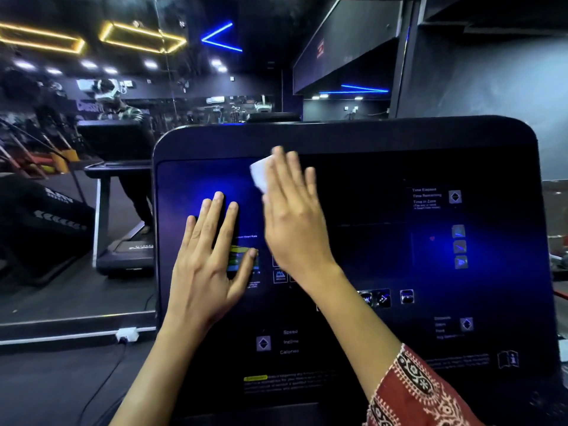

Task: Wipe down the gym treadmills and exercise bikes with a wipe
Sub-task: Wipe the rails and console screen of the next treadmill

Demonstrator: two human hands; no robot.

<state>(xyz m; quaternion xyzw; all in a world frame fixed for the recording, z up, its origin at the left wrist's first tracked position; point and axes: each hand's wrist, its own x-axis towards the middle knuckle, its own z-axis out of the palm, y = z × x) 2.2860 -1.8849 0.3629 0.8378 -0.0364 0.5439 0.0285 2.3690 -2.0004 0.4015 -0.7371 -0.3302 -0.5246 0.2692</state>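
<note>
A large black treadmill console [384,186] with printed labels and small buttons fills the middle of the head view. My left hand [206,259] lies flat on its left part, fingers straight and spread. My right hand [292,216] presses a white wipe [259,176] against the panel near its upper left, fingers straight. Most of the wipe is hidden under the palm and fingers; only its left corner shows. The right hand looks slightly blurred.
A wall mirror [92,149] to the left reflects a person on a treadmill [123,253] and gym gear. A white power socket [126,335] with a cable sits at the mirror's base. A dark wall [491,87] stands at the right.
</note>
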